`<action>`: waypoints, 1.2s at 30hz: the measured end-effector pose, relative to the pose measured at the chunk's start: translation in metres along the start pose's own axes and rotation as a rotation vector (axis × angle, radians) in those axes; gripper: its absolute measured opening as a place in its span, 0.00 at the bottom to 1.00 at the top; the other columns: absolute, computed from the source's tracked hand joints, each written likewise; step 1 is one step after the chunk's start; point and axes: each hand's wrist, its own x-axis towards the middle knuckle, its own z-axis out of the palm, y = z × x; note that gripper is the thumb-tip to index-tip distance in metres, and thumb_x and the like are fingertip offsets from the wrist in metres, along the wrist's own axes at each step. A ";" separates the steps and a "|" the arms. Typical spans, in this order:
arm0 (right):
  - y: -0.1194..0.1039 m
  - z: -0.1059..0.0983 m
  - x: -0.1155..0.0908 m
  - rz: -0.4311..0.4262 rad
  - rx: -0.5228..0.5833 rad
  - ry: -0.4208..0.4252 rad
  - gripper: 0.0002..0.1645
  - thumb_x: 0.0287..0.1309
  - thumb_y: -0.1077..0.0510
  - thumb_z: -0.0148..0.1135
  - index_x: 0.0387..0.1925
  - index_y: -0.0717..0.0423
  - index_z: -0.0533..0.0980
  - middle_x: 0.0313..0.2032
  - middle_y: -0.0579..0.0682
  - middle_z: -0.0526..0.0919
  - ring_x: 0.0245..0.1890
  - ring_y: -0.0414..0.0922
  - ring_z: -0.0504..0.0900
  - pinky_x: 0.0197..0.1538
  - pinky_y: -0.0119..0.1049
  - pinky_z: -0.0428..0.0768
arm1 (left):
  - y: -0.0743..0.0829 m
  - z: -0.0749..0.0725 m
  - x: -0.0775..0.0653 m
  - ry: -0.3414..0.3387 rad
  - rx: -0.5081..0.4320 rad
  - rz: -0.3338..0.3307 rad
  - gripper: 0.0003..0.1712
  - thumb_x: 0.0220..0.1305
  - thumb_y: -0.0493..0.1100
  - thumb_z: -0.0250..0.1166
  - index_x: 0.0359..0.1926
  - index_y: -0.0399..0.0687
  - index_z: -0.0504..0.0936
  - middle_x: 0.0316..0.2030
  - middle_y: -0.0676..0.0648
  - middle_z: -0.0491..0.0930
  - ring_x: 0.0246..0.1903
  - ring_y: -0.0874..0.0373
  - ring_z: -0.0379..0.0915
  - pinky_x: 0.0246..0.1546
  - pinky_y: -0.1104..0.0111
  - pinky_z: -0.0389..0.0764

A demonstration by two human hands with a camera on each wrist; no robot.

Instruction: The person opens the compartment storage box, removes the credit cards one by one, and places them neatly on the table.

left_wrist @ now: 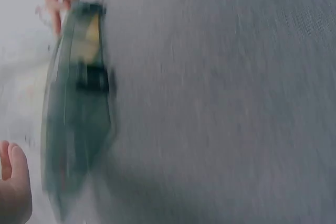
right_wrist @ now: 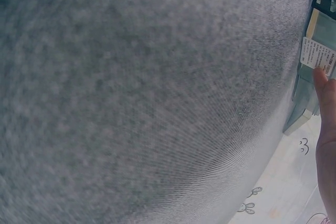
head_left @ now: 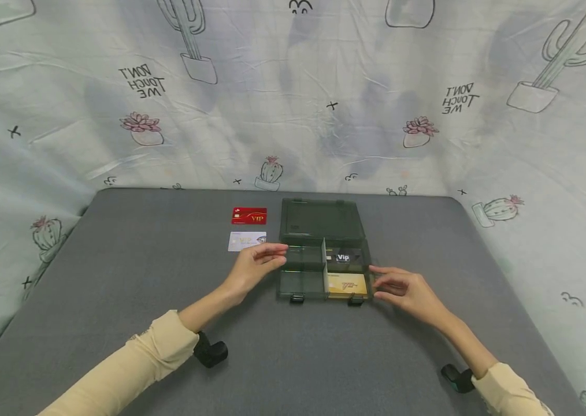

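Observation:
A dark green see-through plastic box (head_left: 300, 284) lies on the table with its lid (head_left: 319, 219) folded back. In its right-hand compartments are a black VIP card (head_left: 343, 258) and, nearer the front, a gold card (head_left: 347, 284). The two left compartments hold no card. My left hand (head_left: 256, 267) is at the box's left side, fingers extended toward the rim and holding nothing. On the opposite side my right hand (head_left: 404, 292) touches the box's right wall with its fingertips. In the right wrist view, a finger of it meets a white printed label (right_wrist: 318, 55) on that wall.
Left of the box lie a red VIP card (head_left: 249, 216) and, in front of it, a white VIP card (head_left: 243, 240), partly behind my left hand. The grey table (head_left: 293, 358) ends at a cactus-print curtain (head_left: 293, 115). Black wrist devices (head_left: 211, 350) sit below both forearms.

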 end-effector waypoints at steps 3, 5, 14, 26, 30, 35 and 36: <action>0.001 -0.002 0.002 -0.001 -0.002 -0.002 0.11 0.48 0.70 0.70 0.37 0.63 0.82 0.54 0.65 0.77 0.49 0.60 0.79 0.46 0.35 0.79 | 0.004 0.019 0.001 -0.044 0.012 -0.007 0.20 0.63 0.34 0.63 0.55 0.31 0.77 0.54 0.33 0.76 0.49 0.53 0.77 0.49 0.69 0.77; 0.002 -0.003 0.003 -0.003 -0.004 -0.004 0.11 0.48 0.70 0.70 0.37 0.63 0.82 0.54 0.65 0.77 0.49 0.60 0.80 0.46 0.36 0.80 | 0.005 0.031 0.003 -0.061 0.060 -0.003 0.18 0.64 0.35 0.63 0.54 0.33 0.79 0.52 0.34 0.78 0.47 0.53 0.78 0.47 0.68 0.78; 0.001 -0.008 0.010 0.012 -0.029 -0.025 0.10 0.50 0.67 0.70 0.37 0.61 0.82 0.54 0.64 0.78 0.49 0.58 0.80 0.46 0.35 0.80 | 0.001 0.066 0.015 -0.136 0.346 0.059 0.13 0.66 0.35 0.60 0.50 0.36 0.82 0.42 0.39 0.83 0.40 0.49 0.81 0.39 0.65 0.80; 0.003 -0.014 0.014 0.026 -0.031 -0.044 0.10 0.49 0.67 0.71 0.37 0.61 0.82 0.54 0.63 0.78 0.49 0.58 0.80 0.46 0.35 0.80 | 0.001 0.094 0.031 -0.237 0.626 0.123 0.18 0.68 0.34 0.58 0.56 0.31 0.76 0.16 0.52 0.70 0.15 0.65 0.58 0.18 0.75 0.62; 0.004 -0.017 0.015 0.016 -0.033 -0.044 0.10 0.49 0.67 0.71 0.37 0.60 0.82 0.54 0.63 0.78 0.48 0.58 0.81 0.45 0.35 0.80 | 0.007 0.104 0.036 -0.245 0.791 0.034 0.20 0.70 0.39 0.56 0.58 0.32 0.74 0.25 0.46 0.79 0.19 0.63 0.64 0.24 0.72 0.70; 0.005 -0.019 0.016 0.009 -0.028 -0.048 0.10 0.50 0.67 0.70 0.37 0.60 0.82 0.55 0.63 0.77 0.49 0.58 0.80 0.45 0.36 0.80 | 0.017 0.113 0.040 -0.273 0.962 -0.005 0.14 0.70 0.42 0.58 0.42 0.33 0.79 0.26 0.46 0.77 0.18 0.62 0.65 0.18 0.72 0.69; 0.005 -0.020 0.016 0.011 -0.027 -0.049 0.10 0.50 0.67 0.70 0.37 0.60 0.82 0.55 0.64 0.77 0.49 0.58 0.80 0.45 0.36 0.80 | 0.018 0.114 0.041 -0.281 0.976 -0.003 0.13 0.70 0.42 0.58 0.36 0.34 0.79 0.21 0.48 0.72 0.15 0.62 0.63 0.15 0.73 0.67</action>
